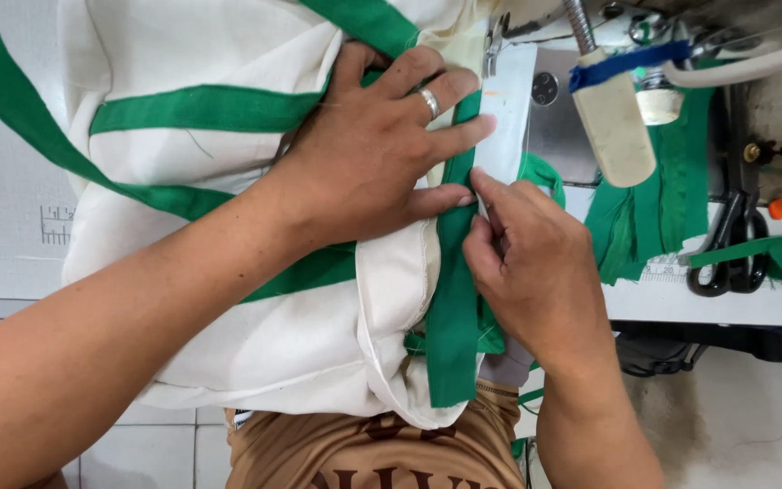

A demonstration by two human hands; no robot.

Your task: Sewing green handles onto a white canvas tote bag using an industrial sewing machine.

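Head view, looking down at a sewing station. The left hand (pixel 368 154) lies flat, fingers spread wide, pressing a cream cloth bag (pixel 228 272) with green bands onto the white tabletop (pixel 2 226); a ring sits on one finger. At 3 o'clock of it, touching its lowest fingertip, the right hand (pixel 536 267) has its fingers drawn narrow, pinching the edge of a green fabric strip (pixel 452 308). The strip runs along the bag's folded edge from 12 o'clock, near the presser foot (pixel 492 45) of the sewing machine (pixel 554 118), down to 6 o'clock, where its loose end hangs over the person's brown shirt (pixel 364 453). At 3 o'clock of the hands, more green strips (pixel 644 208) drape over the machine bed. Black-handled scissors (pixel 735 244) lie at the far 3 o'clock edge, well apart from both hands. A cream cylindrical part (pixel 617 127) bound with blue tape hangs tilted at 1 o'clock.
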